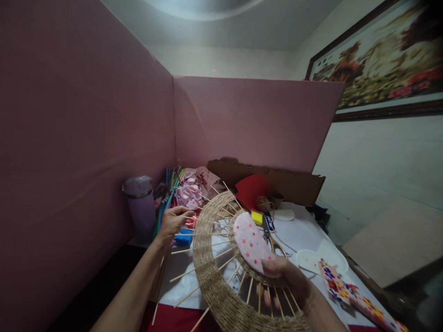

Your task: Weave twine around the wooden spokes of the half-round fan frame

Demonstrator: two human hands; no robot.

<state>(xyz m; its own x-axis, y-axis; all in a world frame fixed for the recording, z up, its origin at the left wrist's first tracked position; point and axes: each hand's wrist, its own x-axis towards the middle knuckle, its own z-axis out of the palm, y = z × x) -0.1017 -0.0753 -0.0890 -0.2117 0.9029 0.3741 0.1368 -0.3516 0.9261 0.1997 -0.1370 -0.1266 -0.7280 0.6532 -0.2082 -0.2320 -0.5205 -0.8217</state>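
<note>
Woven piece nearest, head view, held over tabletop. Right hand: grip closed on spotted pad, thumb on top. Left hand: grip pinching spoke end. Both bands look woven; gap, outer spokes bare, likely unfinished. Long axis diagonal, far-left to near-right; spokes radiate outward.

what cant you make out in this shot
All in the head view:
- woven piece: lower part cut off by the bottom edge
- right hand: fingers partly hidden by thin sticks
- scissors: partly hidden behind the dotted pad
- framed picture: cut off by the right edge
- blue packet: any print too small to read
</note>
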